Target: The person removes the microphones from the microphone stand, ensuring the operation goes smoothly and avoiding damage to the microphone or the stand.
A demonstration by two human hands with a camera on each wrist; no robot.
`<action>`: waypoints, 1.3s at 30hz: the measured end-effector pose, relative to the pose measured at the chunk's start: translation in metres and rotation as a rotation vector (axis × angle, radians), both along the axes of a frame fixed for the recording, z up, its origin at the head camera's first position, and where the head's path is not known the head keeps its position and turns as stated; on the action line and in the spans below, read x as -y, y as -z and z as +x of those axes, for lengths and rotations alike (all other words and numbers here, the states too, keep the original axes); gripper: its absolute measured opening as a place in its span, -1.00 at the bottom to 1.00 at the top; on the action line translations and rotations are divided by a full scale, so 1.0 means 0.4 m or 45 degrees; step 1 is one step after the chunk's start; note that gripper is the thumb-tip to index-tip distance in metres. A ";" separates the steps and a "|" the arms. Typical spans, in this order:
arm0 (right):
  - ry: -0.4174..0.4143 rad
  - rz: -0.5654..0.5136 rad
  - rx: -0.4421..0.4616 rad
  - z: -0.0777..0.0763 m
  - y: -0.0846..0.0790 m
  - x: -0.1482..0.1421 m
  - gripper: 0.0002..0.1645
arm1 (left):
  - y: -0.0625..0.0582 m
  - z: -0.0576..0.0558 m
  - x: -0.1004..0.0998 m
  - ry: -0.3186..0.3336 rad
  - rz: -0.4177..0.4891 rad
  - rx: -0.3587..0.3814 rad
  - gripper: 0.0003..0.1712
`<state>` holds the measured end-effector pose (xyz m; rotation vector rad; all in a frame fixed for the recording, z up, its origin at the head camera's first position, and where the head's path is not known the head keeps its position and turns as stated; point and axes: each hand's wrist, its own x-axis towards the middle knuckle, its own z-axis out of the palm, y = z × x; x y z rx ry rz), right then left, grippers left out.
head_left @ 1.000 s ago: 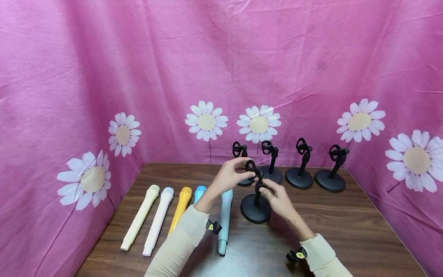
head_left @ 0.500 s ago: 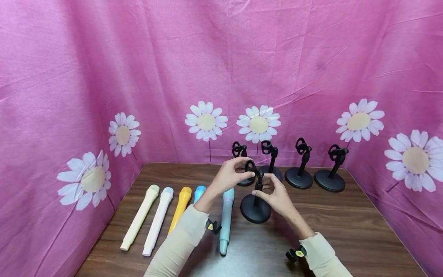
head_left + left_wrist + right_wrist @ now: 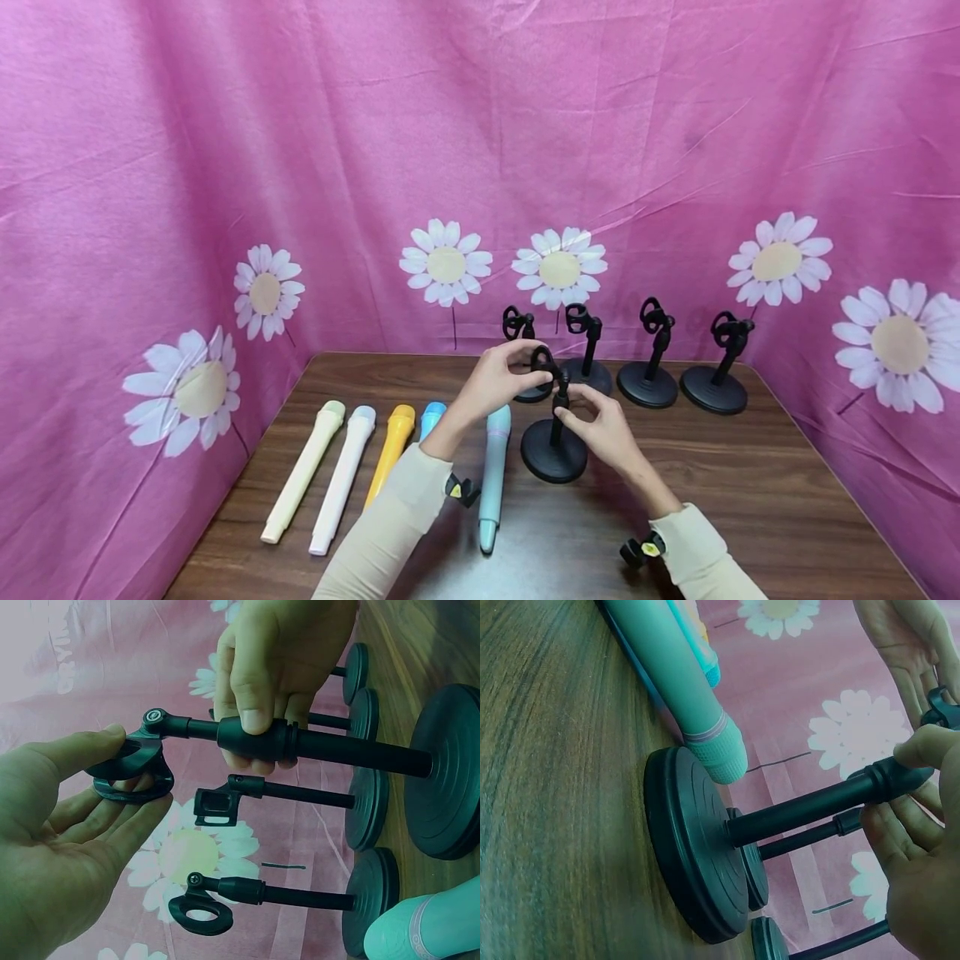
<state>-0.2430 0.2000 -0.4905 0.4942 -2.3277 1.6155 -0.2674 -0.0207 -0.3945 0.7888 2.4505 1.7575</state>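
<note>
A black microphone stand [image 3: 553, 454] with a round base stands upright on the table between both hands. My left hand [image 3: 504, 379] holds the ring-shaped clip [image 3: 135, 771] at its top, thumb on one side and fingers on the other. On the stand's pole, my right hand [image 3: 606, 427] pinches the thick collar [image 3: 251, 739] between thumb and fingers. Just left of the base lies a teal microphone [image 3: 493, 479], apart from both hands; its grille end shows near the base in the right wrist view.
Several more black stands, one being [image 3: 651, 379], line the back of the wooden table [image 3: 720, 500]. Left of the teal microphone lie a blue one [image 3: 432, 417], an orange one [image 3: 392, 446], a white one [image 3: 345, 475] and a pale yellow one [image 3: 306, 471]. A pink flowered cloth [image 3: 375, 167] hangs around.
My right hand's fingers have shifted around the collar, spreading and then closing on it again. The teal microphone has rolled slightly to the right. My left hand stays on the clip.
</note>
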 end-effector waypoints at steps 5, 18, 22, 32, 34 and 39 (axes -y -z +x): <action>-0.085 -0.012 -0.033 -0.006 0.003 0.000 -0.65 | -0.002 0.002 -0.001 -0.004 0.010 0.003 -0.52; 0.003 0.066 -0.012 -0.010 -0.002 0.004 -0.39 | 0.005 -0.002 -0.003 -0.019 -0.022 -0.042 -0.53; 0.066 0.041 0.005 -0.011 -0.004 0.009 -0.38 | 0.005 -0.002 -0.001 -0.020 -0.038 -0.052 -0.52; 0.012 0.002 -0.049 -0.009 -0.001 0.010 -0.69 | 0.004 0.001 -0.001 -0.021 -0.022 -0.022 -0.53; -0.042 -0.024 -0.062 -0.007 -0.004 0.012 -0.71 | 0.003 0.002 -0.001 -0.022 -0.017 -0.019 -0.54; -0.092 -0.038 -0.014 -0.001 -0.009 0.015 -0.63 | 0.002 0.003 -0.002 -0.018 -0.011 -0.022 -0.56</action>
